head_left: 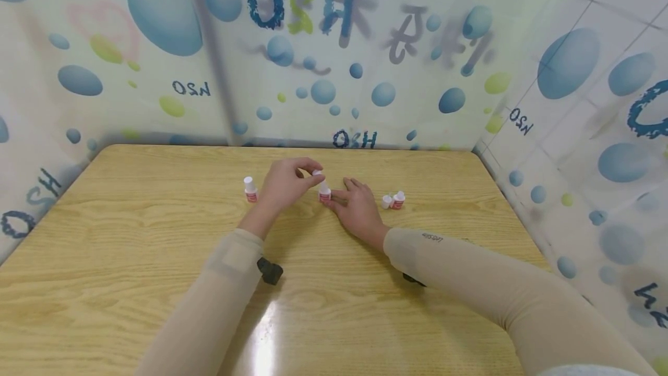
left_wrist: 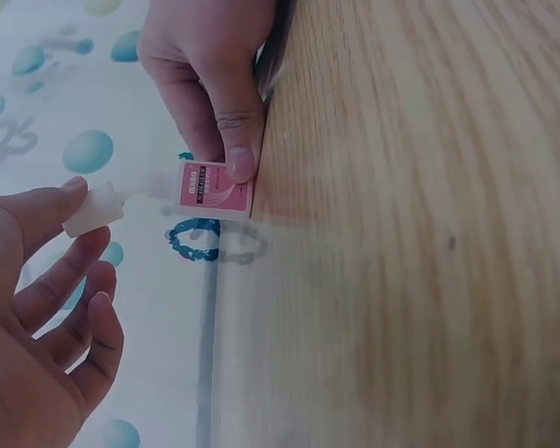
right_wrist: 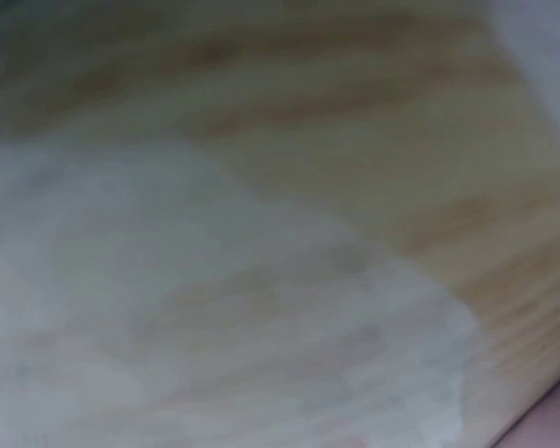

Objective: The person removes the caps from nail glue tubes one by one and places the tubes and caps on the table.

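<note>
In the head view my left hand (head_left: 289,181) pinches a white cap (left_wrist: 93,210) between thumb and fingertips, just above a small white bottle (head_left: 325,195) with a pink-red label. A thin pale stem (left_wrist: 131,189) reaches from this cap toward the bottle's neck, as the left wrist view shows. Steadying that bottle on the tabletop, my right hand (head_left: 359,210) grips it by the label with thumb and finger. The label print is too small to read surely. The right wrist view is blurred and shows mostly wood grain, with no bottle.
Left of my hands stands a similar capped bottle (head_left: 250,190). To the right, another bottle (head_left: 399,201) stands beside a loose white cap (head_left: 386,201). The wooden table (head_left: 130,237) ends at a patterned curtain (head_left: 313,74) behind and at both sides.
</note>
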`<state>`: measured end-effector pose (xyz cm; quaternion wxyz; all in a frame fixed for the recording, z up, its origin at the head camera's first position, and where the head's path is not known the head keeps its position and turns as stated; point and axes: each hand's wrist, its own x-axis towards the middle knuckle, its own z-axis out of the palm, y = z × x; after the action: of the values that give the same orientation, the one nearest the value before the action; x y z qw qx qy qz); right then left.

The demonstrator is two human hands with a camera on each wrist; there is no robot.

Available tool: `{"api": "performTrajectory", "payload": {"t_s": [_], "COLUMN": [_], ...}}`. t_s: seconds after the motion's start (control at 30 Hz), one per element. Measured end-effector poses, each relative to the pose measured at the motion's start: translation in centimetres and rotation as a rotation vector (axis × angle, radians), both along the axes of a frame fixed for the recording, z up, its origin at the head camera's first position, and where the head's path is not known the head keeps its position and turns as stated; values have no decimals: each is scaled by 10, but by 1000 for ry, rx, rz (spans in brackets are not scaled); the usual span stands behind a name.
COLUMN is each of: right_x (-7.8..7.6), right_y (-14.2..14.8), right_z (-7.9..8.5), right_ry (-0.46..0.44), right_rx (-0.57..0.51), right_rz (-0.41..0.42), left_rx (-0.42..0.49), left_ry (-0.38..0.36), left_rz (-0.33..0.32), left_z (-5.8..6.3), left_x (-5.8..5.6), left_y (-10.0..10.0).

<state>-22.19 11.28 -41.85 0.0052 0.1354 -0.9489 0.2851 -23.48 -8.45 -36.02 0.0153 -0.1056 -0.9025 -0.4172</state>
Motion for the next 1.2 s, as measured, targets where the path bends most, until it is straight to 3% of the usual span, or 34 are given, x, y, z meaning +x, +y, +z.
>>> {"api": "performTrajectory", "payload": {"t_s": [0.27, 0.53, 0.87, 1.2], "right_x": [0, -1, 0, 1], "right_y": [0, -1, -1, -2], "right_z": [0, -1, -1, 1], "right_ry": [-15, -7, -40, -42], "right_rx": [17, 9, 5, 1], "right_rz": [-11, -17, -41, -44], "left_rx": [-20, -73, -207, -221], "left_ry": [-23, -80, -115, -155], "left_rz": [-6, -51, -192, -196], "left_z": [1, 5, 3, 2], "left_x": [-2, -3, -2, -1], "left_y": [-8, -16, -20, -21]}}
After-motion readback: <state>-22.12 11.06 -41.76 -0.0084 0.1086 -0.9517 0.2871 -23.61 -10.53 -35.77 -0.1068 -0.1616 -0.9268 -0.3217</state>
